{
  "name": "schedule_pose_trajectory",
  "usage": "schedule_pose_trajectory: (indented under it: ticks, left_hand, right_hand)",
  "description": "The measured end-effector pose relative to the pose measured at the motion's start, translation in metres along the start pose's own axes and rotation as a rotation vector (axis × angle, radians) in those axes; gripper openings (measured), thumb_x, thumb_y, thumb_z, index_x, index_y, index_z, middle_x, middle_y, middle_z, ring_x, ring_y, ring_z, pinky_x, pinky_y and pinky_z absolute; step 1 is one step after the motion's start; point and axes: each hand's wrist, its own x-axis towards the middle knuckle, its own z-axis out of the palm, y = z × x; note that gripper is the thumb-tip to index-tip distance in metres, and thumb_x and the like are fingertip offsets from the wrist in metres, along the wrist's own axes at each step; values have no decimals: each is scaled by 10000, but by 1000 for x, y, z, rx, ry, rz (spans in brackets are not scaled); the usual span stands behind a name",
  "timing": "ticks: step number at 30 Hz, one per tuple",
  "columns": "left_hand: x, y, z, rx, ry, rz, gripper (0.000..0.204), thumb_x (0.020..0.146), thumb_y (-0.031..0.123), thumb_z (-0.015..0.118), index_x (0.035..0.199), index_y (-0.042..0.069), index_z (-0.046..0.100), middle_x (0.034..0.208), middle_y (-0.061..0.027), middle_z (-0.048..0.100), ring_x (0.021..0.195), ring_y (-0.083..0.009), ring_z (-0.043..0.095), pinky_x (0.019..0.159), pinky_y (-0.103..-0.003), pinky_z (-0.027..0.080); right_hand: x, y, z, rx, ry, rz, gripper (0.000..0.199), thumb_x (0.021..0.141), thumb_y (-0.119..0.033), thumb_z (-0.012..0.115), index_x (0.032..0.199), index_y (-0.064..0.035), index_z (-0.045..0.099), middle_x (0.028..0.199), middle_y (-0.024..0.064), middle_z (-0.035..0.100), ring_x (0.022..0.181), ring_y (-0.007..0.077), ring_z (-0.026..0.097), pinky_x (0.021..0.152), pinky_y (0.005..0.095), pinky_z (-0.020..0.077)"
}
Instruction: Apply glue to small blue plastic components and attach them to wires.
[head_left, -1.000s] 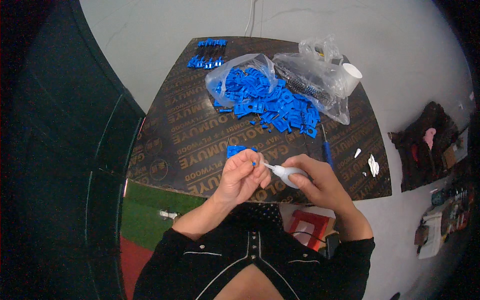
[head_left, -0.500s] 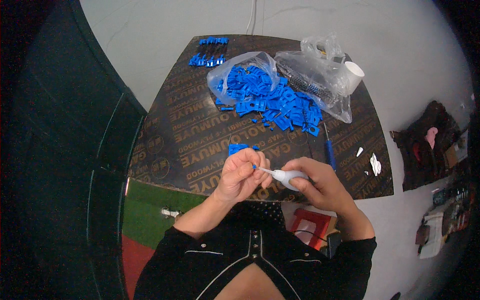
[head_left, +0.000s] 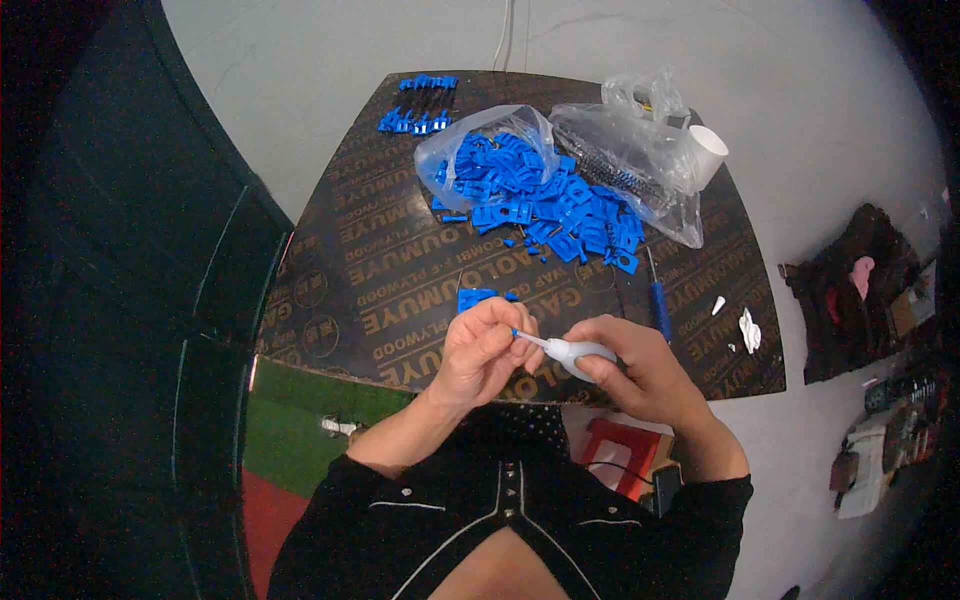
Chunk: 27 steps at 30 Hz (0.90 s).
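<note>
Between both hands, a small white squeeze bottle (head_left: pixel 583 354) in the right hand's (head_left: pixel 640 372) pinching grip, slim nozzle toward the left hand's (head_left: pixel 487 347) curled grip.

"Were there any packages on the board?"

"Two clear plastic bags lay at the far side. The left bag (head_left: pixel 480 150) was open, with blue plastic pieces (head_left: pixel 545 200) spilling out of it. The right bag (head_left: pixel 630 160) lay crumpled just beside it and held dark parts."

"Any labels or screens?"

"None that could be made out, only print covering the dark board (head_left: pixel 400 290) itself."
</note>
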Motion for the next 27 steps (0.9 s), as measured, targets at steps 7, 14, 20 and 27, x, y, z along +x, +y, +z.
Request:
schedule_pose_trajectory:
  ticks: [7, 14, 20, 27]
  left_hand:
    - [0, -1, 1, 63, 40, 19, 157, 904, 150, 576, 937, 0, 545, 762, -83, 513, 681, -167, 488, 635, -305, 448]
    - [-2, -2, -2, 167, 82, 54, 154, 913, 144, 564, 932, -7, 540, 770, -72, 513, 671, -136, 486, 638, -299, 447]
    - [-4, -4, -1, 219, 121, 71, 144, 916, 129, 559, 944, -11, 538, 782, -64, 516, 673, -127, 487, 644, -298, 450]
    - [-7, -8, -1, 197, 170, 58, 132, 920, 120, 548, 953, -8, 537, 735, -52, 513, 661, -126, 489, 644, -305, 454]
  right_hand:
    - [-1, -1, -1, -31, 14, 18, 201, 858, -128, 566, 1027, -20, 578, 915, 145, 615, 841, 326, 617, 722, 374, 479]
    - [-1, -1, -2, -57, 17, 31, 197, 843, -122, 585, 1015, -24, 580, 913, 143, 621, 832, 326, 621, 709, 377, 482]
    - [0, -6, -5, -62, 28, 52, 182, 841, -113, 584, 998, -19, 586, 880, 151, 621, 799, 321, 628, 682, 369, 488]
    - [1, -5, -5, -59, 45, 41, 156, 842, -107, 575, 970, -20, 589, 819, 156, 622, 749, 310, 634, 646, 366, 489]
